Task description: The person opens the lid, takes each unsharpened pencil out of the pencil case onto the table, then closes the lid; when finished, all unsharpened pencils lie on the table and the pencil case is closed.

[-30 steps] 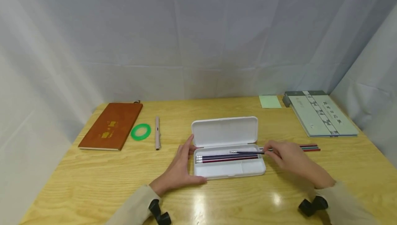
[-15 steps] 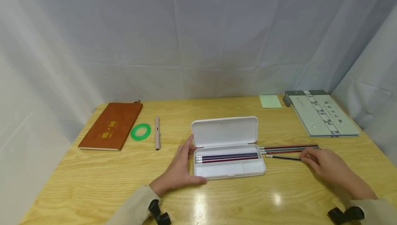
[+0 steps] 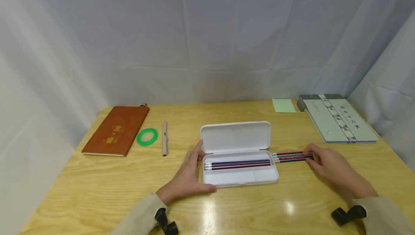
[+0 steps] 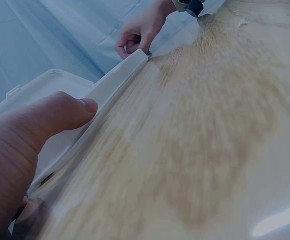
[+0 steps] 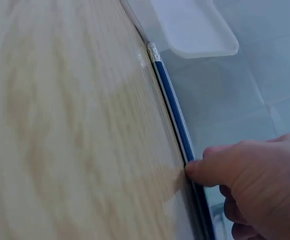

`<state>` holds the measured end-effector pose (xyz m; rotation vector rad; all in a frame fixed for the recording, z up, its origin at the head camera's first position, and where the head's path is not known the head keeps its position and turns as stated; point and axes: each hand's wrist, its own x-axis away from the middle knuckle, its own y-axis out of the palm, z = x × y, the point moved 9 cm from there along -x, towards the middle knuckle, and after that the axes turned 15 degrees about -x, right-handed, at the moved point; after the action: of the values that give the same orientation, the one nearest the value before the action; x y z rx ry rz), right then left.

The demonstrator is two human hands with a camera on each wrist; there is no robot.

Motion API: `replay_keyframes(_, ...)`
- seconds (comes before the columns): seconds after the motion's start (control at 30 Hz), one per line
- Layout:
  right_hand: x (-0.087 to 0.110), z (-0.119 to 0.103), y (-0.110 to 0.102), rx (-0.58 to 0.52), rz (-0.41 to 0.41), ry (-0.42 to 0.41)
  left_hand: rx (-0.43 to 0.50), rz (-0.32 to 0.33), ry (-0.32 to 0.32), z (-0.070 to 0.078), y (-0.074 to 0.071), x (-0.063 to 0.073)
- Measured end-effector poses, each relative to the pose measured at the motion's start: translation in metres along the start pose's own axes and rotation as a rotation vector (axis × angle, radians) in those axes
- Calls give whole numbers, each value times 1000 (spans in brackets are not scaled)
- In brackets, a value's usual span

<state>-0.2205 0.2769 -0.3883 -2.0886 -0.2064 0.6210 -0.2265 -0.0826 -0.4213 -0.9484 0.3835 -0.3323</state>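
A white pencil case (image 3: pixel 227 180) lies on the table with its lid (image 3: pixel 235 136) raised. Several dark blue and red pencils (image 3: pixel 240 164) rest inside, silver ends to the left. My left hand (image 3: pixel 185 177) holds the case's left end, thumb along the front edge, fingers at the back left corner. Just off the right end, several more pencils (image 3: pixel 289 157) lie side by side on the table. My right hand (image 3: pixel 334 168) pinches across them, and its thumb touches the dark blue one (image 5: pixel 172 100) nearest the front. The pencils' right ends are hidden by that hand.
Left of the case lie a brown notebook (image 3: pixel 116 130), a green tape ring (image 3: pixel 139 137) and a beige pen (image 3: pixel 164 139). At the back right are a pale green paper square (image 3: pixel 283 105) and a light green book (image 3: pixel 337 121). White cloth (image 3: pixel 207 40) encloses the table.
My right hand has taken the dark blue pencil from over the case to the right, then brought it against the other pencils on the table. My left hand stays on the case.
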Motion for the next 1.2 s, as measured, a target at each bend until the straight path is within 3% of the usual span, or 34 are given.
replay_keyframes(0.2, -15, -29, 19, -64, -86, 22, -17, -12, -8, 0, 0, -1)
replay_keyframes(0.43, -42, -68, 41, -154, -77, -95, -11, -20, -13, 0, -1, -1)
replay_keyframes(0.73, -71, -103, 92, -216, -361, -119, -8, -10, -3, 0, -1, -1)
replay_keyframes(0.83, -77, -108, 99, -219, -412, -122, -3, -9, -2, -1, 0, -1)
replay_keyframes(1.2, -82, -113, 104, -180, -394, -110, 1, -20, -29, -3, 2, -1)
